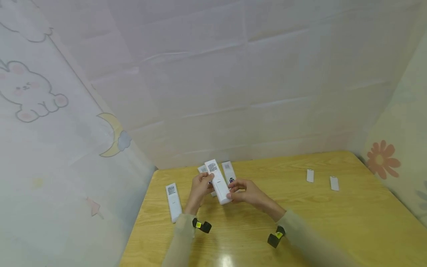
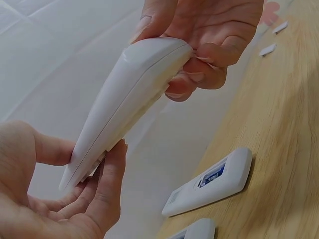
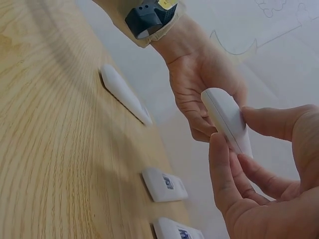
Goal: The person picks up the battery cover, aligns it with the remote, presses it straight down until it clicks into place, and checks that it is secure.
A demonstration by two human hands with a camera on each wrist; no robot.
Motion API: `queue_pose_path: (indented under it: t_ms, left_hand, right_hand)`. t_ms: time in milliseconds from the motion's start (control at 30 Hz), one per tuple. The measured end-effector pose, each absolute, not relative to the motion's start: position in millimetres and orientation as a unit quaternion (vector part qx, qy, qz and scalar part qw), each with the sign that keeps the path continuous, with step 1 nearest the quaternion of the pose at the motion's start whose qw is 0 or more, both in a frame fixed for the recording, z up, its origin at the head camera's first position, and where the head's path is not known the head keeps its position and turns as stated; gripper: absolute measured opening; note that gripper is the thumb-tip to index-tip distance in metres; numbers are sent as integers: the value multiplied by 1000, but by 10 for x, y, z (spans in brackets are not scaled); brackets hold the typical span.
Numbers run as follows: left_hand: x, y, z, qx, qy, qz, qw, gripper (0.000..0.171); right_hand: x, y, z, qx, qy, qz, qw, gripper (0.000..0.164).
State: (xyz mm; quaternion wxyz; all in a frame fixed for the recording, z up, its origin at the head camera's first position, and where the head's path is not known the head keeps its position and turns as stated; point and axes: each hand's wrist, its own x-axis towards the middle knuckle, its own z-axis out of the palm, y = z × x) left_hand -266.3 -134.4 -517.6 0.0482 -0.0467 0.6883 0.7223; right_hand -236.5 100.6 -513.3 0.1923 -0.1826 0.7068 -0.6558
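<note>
Both hands hold a white remote control (image 1: 218, 183) above the table, its back with a printed label turned up in the head view. My left hand (image 1: 199, 188) grips the labelled end between thumb and fingers. At the other, rounded end, my right hand (image 1: 247, 192) pinches it with thumb and fingertips. The left wrist view shows the held remote (image 2: 114, 104) from its side, thumbs on one face and fingers on the other. Behind it lie two more white remotes, one (image 1: 228, 170) on the right with an uncovered battery compartment, the other (image 1: 202, 169) partly hidden.
Another white remote (image 1: 174, 204) lies back up near the table's left edge, left of my left hand. Two small white battery covers (image 1: 310, 175) lie apart on the right part of the wooden table (image 1: 283, 211). Printed cloth walls (image 1: 213, 92) stand behind and at both sides.
</note>
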Motion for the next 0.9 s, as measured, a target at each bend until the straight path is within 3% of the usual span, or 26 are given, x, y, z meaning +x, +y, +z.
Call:
queue_pose_path:
  t_ms: [900]
  left_hand:
    - [-2625,-1830,-5171,-80,721,688,21,56]
  right_hand:
    - [-2433,566,-5256,-158,727,-646,171,36]
